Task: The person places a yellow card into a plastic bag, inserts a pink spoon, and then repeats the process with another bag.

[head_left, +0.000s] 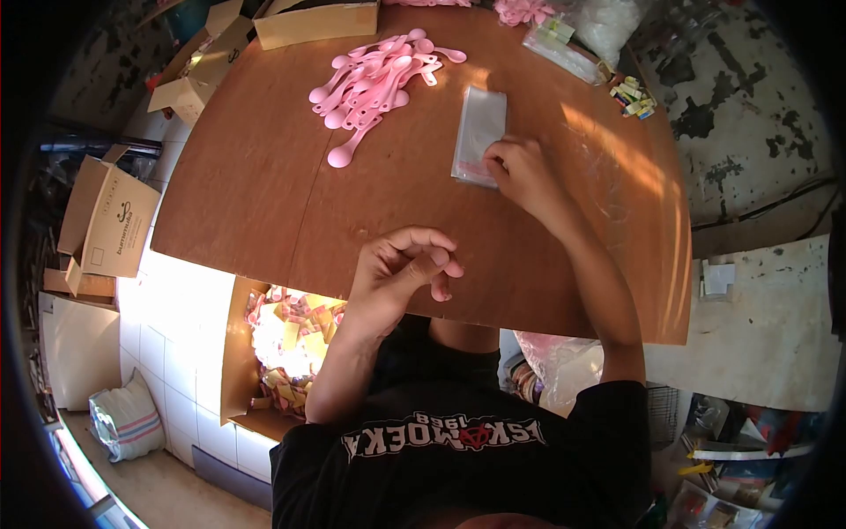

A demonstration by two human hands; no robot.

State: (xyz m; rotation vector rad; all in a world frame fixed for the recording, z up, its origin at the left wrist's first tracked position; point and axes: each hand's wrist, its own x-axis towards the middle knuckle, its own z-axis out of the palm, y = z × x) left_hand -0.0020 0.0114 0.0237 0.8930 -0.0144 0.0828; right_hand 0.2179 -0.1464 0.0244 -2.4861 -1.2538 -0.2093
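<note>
My right hand (522, 174) rests at the lower right corner of a stack of clear plastic bags (481, 123), its fingertips bent down onto the bags. Whether a bag is pinched between them is too small to tell. Over the near edge of the brown table, my left hand (410, 264) is raised with its fingers loosely curled and apart, holding nothing. A heap of pink plastic spoons (374, 81) lies left of the bags, beyond my left hand.
Small yellow-green packets (633, 97) and a plastic-wrapped bundle (564, 55) lie at the table's far right. A cardboard box (317, 21) stands at the far edge. Below the table's left edge, an open box holds many wrapped packets (295, 339).
</note>
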